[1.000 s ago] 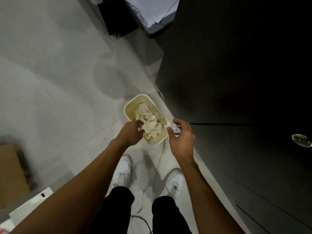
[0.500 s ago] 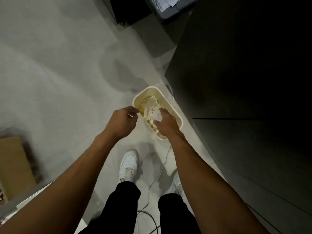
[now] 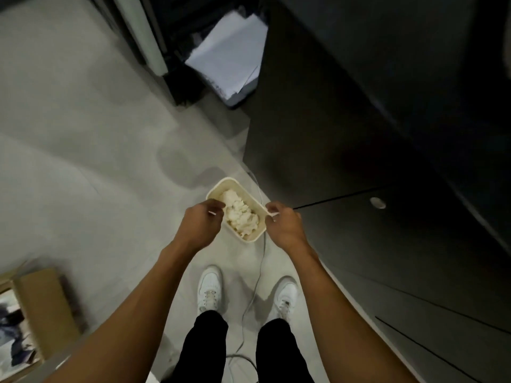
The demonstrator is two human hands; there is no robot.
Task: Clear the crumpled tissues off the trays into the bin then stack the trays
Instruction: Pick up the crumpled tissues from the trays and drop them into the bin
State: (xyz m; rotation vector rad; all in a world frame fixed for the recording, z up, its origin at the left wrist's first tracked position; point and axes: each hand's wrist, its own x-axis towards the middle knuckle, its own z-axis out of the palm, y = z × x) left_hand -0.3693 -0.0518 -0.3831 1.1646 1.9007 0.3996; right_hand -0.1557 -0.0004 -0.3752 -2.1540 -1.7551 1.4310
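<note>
**Both grips over the bin**

The right grip (image 3: 284, 228) pinches a small white tissue scrap (image 3: 273, 215). The left grip (image 3: 199, 225) is curled, with a white sliver at its fingertips; I cannot tell if it is held. Between and beneath them, the cream bin (image 3: 221, 184) holds crumpled tissues (image 3: 240, 217).

Pale grey floor (image 3: 83, 161) bears a cream bin (image 3: 224, 182) (heaped with crumpled tissues (image 3: 239, 217)), a white cable (image 3: 258, 283) trailing just beside it, a cardboard box (image 3: 47, 308) well apart.

Left hand (image 3: 200, 225), right hand (image 3: 286, 226), above bin (image 3: 221, 185) of crumpled tissues (image 3: 240, 217)
</note>
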